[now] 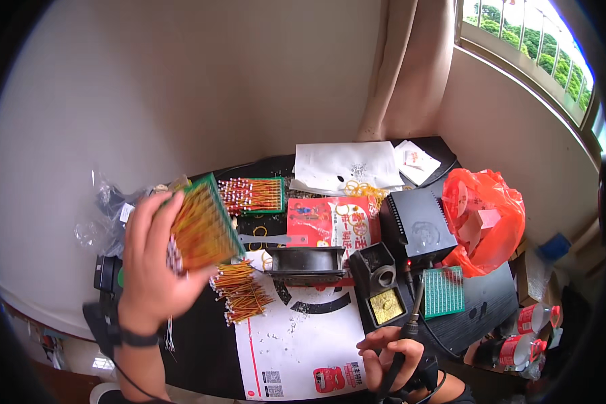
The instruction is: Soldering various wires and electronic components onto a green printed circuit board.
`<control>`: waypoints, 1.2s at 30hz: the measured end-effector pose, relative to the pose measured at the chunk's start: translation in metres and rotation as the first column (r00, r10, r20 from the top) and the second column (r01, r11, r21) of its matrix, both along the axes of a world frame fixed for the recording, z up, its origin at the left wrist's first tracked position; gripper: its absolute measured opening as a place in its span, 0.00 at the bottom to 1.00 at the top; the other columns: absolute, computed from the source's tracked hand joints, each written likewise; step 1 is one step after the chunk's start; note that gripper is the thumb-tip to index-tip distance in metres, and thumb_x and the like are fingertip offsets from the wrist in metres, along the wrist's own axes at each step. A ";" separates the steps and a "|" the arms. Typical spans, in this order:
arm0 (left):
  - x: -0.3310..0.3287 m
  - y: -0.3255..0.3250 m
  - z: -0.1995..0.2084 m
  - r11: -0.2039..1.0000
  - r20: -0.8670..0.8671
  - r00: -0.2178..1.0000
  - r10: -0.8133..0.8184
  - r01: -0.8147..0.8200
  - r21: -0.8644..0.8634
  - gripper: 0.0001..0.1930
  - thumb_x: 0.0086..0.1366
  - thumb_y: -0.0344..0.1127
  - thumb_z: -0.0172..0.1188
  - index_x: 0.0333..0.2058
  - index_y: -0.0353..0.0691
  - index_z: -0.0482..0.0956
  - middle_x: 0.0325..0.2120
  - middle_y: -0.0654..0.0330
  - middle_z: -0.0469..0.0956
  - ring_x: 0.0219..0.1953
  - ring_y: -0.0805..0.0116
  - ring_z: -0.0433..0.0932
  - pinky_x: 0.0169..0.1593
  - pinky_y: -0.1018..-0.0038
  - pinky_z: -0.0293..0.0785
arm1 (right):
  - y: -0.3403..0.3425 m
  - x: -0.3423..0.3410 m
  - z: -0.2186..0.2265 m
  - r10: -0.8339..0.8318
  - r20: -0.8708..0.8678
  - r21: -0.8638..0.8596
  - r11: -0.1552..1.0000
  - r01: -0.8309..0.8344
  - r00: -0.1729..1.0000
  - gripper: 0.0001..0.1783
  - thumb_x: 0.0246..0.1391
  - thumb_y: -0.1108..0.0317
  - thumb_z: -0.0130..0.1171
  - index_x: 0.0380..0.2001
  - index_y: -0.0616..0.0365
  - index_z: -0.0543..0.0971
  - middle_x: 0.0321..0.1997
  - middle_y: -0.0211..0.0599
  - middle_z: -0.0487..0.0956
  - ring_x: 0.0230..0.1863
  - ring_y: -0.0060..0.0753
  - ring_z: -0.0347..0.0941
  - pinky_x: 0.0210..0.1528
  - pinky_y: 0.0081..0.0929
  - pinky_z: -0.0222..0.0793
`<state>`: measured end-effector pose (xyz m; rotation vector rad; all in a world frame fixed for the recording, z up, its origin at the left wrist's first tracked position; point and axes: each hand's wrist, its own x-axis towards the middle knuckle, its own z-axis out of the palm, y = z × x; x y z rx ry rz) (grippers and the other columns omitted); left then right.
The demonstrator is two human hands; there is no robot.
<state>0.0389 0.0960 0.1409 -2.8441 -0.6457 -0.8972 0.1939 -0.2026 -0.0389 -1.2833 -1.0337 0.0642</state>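
Note:
My left hand (pixel 151 269) is raised at the left, its fingers closed on the edge of a green circuit board (pixel 209 222) covered with orange and yellow wires. The board is tilted and a little blurred. At the lower right, my right hand (pixel 392 357) grips a soldering iron (pixel 417 303) by its dark handle, tip pointing up. Just beyond it stands a soldering iron holder (pixel 377 266) with a yellow cleaning pad (pixel 386 306). A loose bundle of wires with white connectors (pixel 242 289) lies below the raised board. Another wired board (pixel 252 195) rests farther back.
A black soldering station (pixel 421 225) stands beside a red plastic bag (pixel 488 222). A bare green board (pixel 444 291) lies in front of it. A dark fan-like box (pixel 308 261) sits mid-table on printed paper (pixel 296 343). Bottles (pixel 518 351) are at the lower right.

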 end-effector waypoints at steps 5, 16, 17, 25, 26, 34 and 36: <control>0.066 0.107 -0.019 0.985 -0.302 0.950 -0.074 0.022 -0.174 0.47 0.37 0.36 0.82 0.60 0.38 0.72 0.56 0.52 0.73 0.61 0.47 0.68 0.67 0.57 0.65 | 0.015 0.013 0.027 0.058 0.231 0.096 0.992 -0.082 0.971 0.30 0.55 0.89 0.55 0.60 0.63 0.62 0.46 0.56 0.76 0.36 0.36 0.78 0.35 0.27 0.76; 0.146 0.154 -0.096 0.951 -0.580 0.798 -0.166 -0.025 -0.307 0.50 0.37 0.45 0.83 0.63 0.43 0.72 0.57 0.52 0.73 0.62 0.48 0.68 0.66 0.58 0.65 | 0.012 0.016 0.021 -0.013 0.155 0.123 0.992 -0.006 0.988 0.29 0.54 0.88 0.57 0.58 0.61 0.66 0.44 0.55 0.78 0.35 0.35 0.79 0.34 0.27 0.76; 0.147 0.155 -0.098 0.950 -0.579 0.798 -0.168 -0.025 -0.310 0.50 0.37 0.45 0.83 0.63 0.43 0.72 0.57 0.52 0.73 0.62 0.48 0.68 0.66 0.58 0.65 | 0.013 0.016 0.020 -0.013 0.155 0.120 0.993 -0.006 0.988 0.29 0.54 0.88 0.57 0.58 0.61 0.66 0.44 0.55 0.78 0.35 0.35 0.79 0.34 0.27 0.76; 0.138 0.160 -0.099 0.928 -0.503 0.841 -0.197 -0.006 -0.373 0.54 0.35 0.46 0.84 0.65 0.50 0.70 0.57 0.56 0.72 0.64 0.51 0.67 0.66 0.53 0.63 | 0.015 0.016 0.023 -0.034 0.196 0.123 0.992 0.010 0.980 0.28 0.54 0.87 0.57 0.58 0.62 0.66 0.45 0.53 0.79 0.34 0.34 0.79 0.35 0.27 0.76; 0.139 0.159 -0.100 0.929 -0.499 0.843 -0.199 0.001 -0.369 0.54 0.35 0.46 0.84 0.65 0.50 0.70 0.57 0.56 0.72 0.64 0.51 0.67 0.66 0.53 0.63 | 0.014 0.015 0.024 -0.046 0.191 0.113 0.993 0.024 0.981 0.28 0.54 0.88 0.57 0.58 0.62 0.66 0.45 0.52 0.79 0.34 0.33 0.79 0.35 0.27 0.76; 0.099 0.128 -0.078 0.980 -0.559 0.829 0.015 -0.124 -0.158 0.61 0.34 0.46 0.85 0.71 0.56 0.61 0.71 0.47 0.55 0.74 0.44 0.50 0.73 0.37 0.46 | 0.004 0.017 0.026 -0.062 0.314 -0.032 0.997 0.075 0.947 0.26 0.53 0.80 0.63 0.50 0.56 0.62 0.43 0.56 0.79 0.34 0.38 0.82 0.34 0.27 0.79; 0.071 0.102 -0.056 0.992 -0.446 0.895 -0.012 -0.046 -0.120 0.55 0.41 0.44 0.82 0.70 0.50 0.62 0.69 0.46 0.58 0.72 0.43 0.53 0.73 0.44 0.49 | -0.006 0.031 0.029 -0.191 0.392 0.009 0.979 0.204 0.900 0.24 0.52 0.78 0.65 0.48 0.58 0.64 0.43 0.58 0.80 0.38 0.41 0.82 0.39 0.32 0.78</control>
